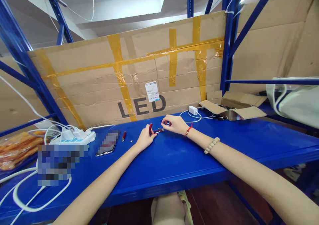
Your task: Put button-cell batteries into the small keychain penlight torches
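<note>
My left hand (145,138) is closed around a small red tube (151,128), whose upper end sticks up past the fingers. Beside its fingertips lies a small red and silver metal piece with a clasp (158,131), on the blue tabletop (174,162). Just right of that, my right hand (174,124) has thumb and fingers pinched together; what is between them is too small to make out. Left of my left hand rest another short red cylinder (124,136) and a tiny silver disc (131,141).
A phone (107,148) and a white power strip (84,138) with cables are on the left. A white charger (192,110) with its cord lies behind my right hand. An open cardboard box (239,102) stands back right. A large cardboard panel (94,95) closes off the back.
</note>
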`<move>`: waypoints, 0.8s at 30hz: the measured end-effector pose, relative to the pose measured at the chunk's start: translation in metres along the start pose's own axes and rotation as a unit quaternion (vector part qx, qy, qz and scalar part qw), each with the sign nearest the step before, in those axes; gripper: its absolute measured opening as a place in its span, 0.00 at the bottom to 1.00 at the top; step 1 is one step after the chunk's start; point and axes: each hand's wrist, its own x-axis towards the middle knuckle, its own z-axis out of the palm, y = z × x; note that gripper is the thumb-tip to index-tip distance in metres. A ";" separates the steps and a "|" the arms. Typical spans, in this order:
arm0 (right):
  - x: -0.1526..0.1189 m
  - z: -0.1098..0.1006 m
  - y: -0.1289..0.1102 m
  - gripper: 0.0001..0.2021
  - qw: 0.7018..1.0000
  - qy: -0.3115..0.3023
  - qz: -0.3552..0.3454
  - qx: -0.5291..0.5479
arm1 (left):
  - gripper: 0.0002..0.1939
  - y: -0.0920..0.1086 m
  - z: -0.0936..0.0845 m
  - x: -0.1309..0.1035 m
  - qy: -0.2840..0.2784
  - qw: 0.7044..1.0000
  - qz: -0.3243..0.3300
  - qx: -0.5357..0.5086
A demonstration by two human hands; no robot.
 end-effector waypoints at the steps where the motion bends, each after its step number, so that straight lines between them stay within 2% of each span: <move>1: 0.000 0.002 -0.003 0.08 1.000 -0.028 -0.012 -0.001 | 0.09 0.000 0.000 0.000 -0.001 1.000 0.001 -0.007; 3: -0.001 0.006 -0.008 0.08 0.996 -0.086 -0.034 -0.003 | 0.10 0.000 -0.001 0.000 0.001 1.000 0.001 -0.020; 5: -0.002 0.009 -0.011 0.08 0.992 -0.117 -0.046 -0.004 | 0.11 0.000 -0.002 0.000 0.003 1.000 0.004 -0.030; 8: -0.003 0.011 -0.009 0.11 0.992 -0.123 -0.039 -0.010 | 0.10 0.000 -0.002 0.000 0.002 0.999 0.018 -0.038; 13: -0.004 0.012 -0.004 0.20 0.990 -0.140 0.018 -0.024 | 0.06 -0.001 -0.001 0.001 0.005 0.999 0.026 -0.041; 20: -0.003 0.014 -0.005 0.11 0.987 -0.161 -0.010 0.008 | 0.08 -0.002 0.001 -0.003 -0.016 0.999 0.010 -0.029; 24: -0.003 0.015 -0.006 0.09 0.988 -0.157 0.010 0.008 | 0.06 0.001 0.000 -0.004 0.002 1.000 -0.010 -0.028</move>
